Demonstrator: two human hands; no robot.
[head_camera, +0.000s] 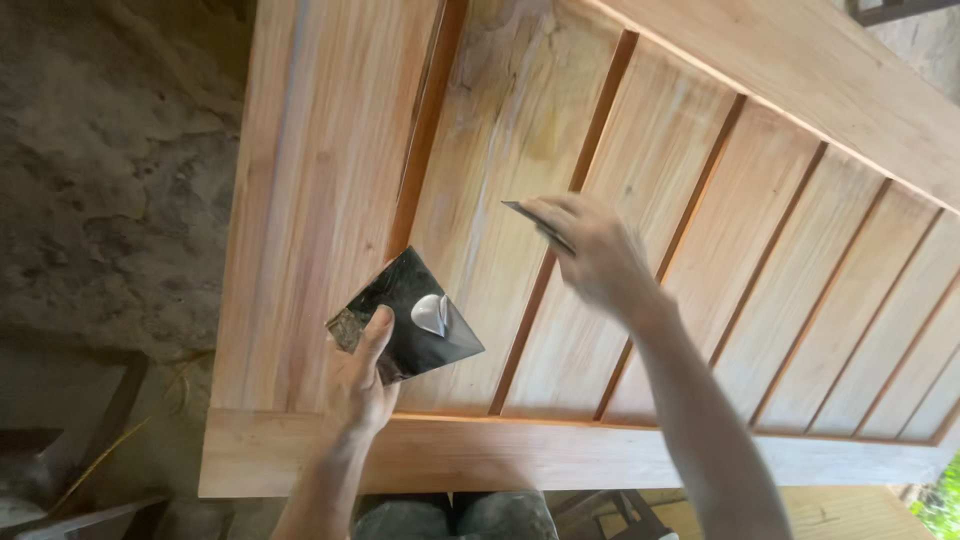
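a large wooden door panel (330, 150) of pale, reddish planks lies flat under the person, its boards (800, 230) divided by narrow dark grooves (560, 230) and closed by a broad bottom rail (560, 455) near the person's knees. to the left, rough stone ground (110, 180) falls away below the panel's edge.

the left hand (362, 385) grips a dark square tile (408, 315) by its lower corner, thumb pressed on top, held tilted just above the wood; a small pale dab of filler (431, 313) sits on its glossy face. the right hand (590, 250) is closed around a thin flat blade (535, 225), pinched between fingers and thumb, its tip hovering over a groove near the panel's middle.

risks from here look modest but real: the tile is held at one corner only and tilted, so the dab could slide or the tile could drop and dent the soft wood. the blade, angled across the grain, could gouge a plank edge if pressed hard, and filler smeared beyond the groove would likely stain the pale surface.
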